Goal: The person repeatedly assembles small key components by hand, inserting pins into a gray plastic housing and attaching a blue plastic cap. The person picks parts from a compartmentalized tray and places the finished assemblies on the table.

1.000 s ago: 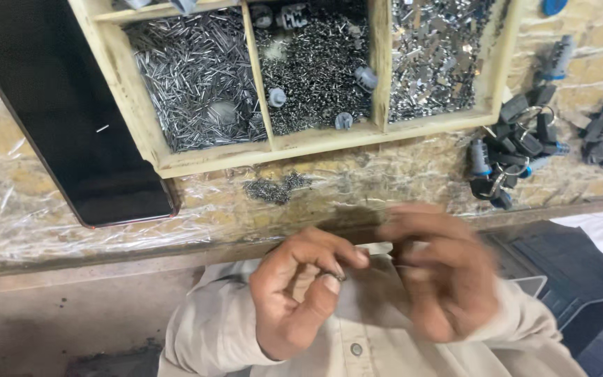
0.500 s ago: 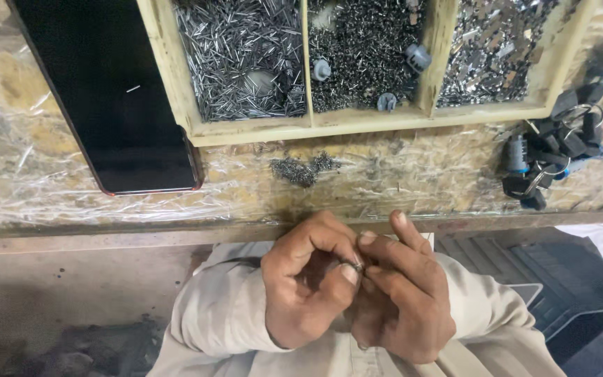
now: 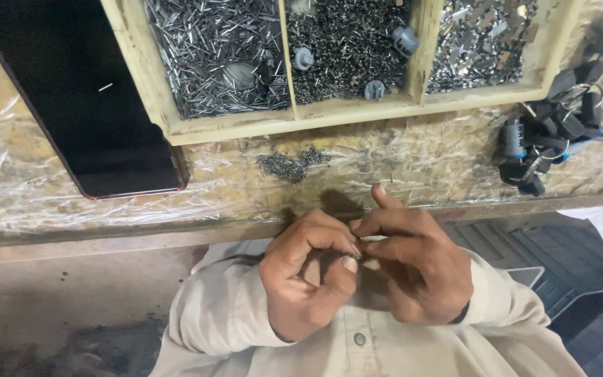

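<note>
Together, both hands, left hand (image 3: 308, 279) and right hand (image 3: 413, 269), curl nearly closed, fingertips pinching one tiny part (image 3: 359, 255).

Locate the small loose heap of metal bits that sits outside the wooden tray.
In the head view, the loose heap lies on the wrapped benchtop just below the wooden tray, right of the black slab, above both hands.

Phone (image 3: 78, 98) left of divided tray (image 3: 246, 126); key fobs (image 3: 553, 132) right; hands (image 3: 364, 269) before bench edge (image 3: 106, 227).
</note>
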A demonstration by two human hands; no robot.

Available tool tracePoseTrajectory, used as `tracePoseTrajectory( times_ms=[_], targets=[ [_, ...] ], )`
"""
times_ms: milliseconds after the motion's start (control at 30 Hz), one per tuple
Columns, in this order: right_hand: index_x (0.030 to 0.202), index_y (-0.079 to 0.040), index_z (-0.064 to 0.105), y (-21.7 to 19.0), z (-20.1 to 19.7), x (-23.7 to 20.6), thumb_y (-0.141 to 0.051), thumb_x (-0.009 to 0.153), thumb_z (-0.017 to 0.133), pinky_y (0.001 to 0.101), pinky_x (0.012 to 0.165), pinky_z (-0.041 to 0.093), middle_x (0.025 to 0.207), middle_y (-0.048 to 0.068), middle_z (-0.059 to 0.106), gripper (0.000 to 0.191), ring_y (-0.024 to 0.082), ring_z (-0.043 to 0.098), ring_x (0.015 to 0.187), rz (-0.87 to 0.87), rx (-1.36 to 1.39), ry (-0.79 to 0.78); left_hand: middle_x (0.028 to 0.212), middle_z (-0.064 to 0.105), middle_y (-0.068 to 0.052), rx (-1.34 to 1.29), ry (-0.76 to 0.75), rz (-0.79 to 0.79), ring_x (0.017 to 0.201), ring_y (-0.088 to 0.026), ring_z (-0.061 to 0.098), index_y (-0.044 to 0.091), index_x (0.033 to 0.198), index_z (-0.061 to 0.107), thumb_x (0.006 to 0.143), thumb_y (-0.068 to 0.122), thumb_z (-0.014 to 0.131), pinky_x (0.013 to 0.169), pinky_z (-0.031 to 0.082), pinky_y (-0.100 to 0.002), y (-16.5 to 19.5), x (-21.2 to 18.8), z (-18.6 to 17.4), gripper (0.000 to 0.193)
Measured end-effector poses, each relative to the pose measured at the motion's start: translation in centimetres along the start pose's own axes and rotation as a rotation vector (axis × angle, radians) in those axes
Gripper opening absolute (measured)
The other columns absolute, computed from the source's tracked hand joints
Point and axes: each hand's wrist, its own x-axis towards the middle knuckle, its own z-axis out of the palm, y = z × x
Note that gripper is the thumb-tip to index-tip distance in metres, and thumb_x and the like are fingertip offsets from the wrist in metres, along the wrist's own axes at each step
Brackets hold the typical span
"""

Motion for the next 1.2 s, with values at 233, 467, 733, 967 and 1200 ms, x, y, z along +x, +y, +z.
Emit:
tracePoseTrajectory(
  times_ms=[233, 467, 733, 967, 1200],
  targets=[
    [0.111, 0.012, 0.062, 1.9, -1.4, 1.1, 0.005, 0.084, 0.065, 0.0615, 0.113, 0.042, 0.115, 0.031, 0.063, 0.028, 0.040, 0.069, 0.114, -0.506, -0.197, -0.085, 0.105, 0.064, -0.011, -0.092, -0.046, -0.127, 0.090, -0.013, 0.061, -0.003, 0.105, 0.062, 0.096, -0.008, 0.064, 0.079, 0.051, -0.024, 0.3, 0.0, 0.0, 0.010],
    [0.112, 0.006, 0.058, 1.0, -1.3, 2.6, 0.006, 0.079, 0.056, 0.0639, 0.117, 0.044, 0.112, 0.024, 0.062, 0.034, 0.035, 0.070, 0.104, -0.258, 0.119, -0.189, 0.101, 0.066, -0.009, -0.019, -0.129, -0.108, 0.088, -0.012, 0.062, -0.001, 0.103, 0.063, 0.093, -0.009, 0.064, 0.080, 0.051, -0.025, 0.9, 0.4, -0.6, 0.013],
    [0.105, 0.002, 0.060, -1.4, -1.5, 3.8, 0.002, 0.093, 0.066, 0.0573, 0.109, 0.051, 0.111, 0.023, 0.064, 0.014, 0.033, 0.068, 0.106, 0.144, 0.274, -0.117, 0.094, 0.066, -0.011, 0.059, -0.132, -0.167, 0.078, -0.014, 0.060, -0.002, 0.097, 0.065, 0.090, -0.006, 0.066, 0.069, 0.049, -0.026, 1.2, 0.8, -1.1, 0.009],
    [0.111, 0.004, 0.061, -5.0, -7.4, 12.2, -0.011, 0.088, 0.074, 0.0554, 0.110, 0.042, 0.115, 0.022, 0.067, 0.030, 0.029, 0.064, 0.110, -0.374, -0.707, -0.005, 0.099, 0.068, -0.018, -0.150, -0.050, -0.057, 0.093, -0.023, 0.070, -0.007, 0.100, 0.063, 0.095, -0.004, 0.063, 0.092, 0.062, -0.038, -0.1, 1.1, -1.3, 0.005],
    [0.131, 0.001, 0.058, -3.7, -13.9, 15.9, -0.015, 0.102, 0.072, 0.0432, 0.099, 0.039, 0.121, 0.019, 0.060, 0.036, 0.032, 0.056, 0.114, -0.362, -1.340, -0.026, 0.097, 0.070, -0.017, 0.106, -0.057, 0.108, 0.093, -0.023, 0.072, -0.006, 0.097, 0.064, 0.091, -0.008, 0.063, 0.091, 0.061, -0.036, -0.6, 2.4, -1.7, 0.007]
  ],
)
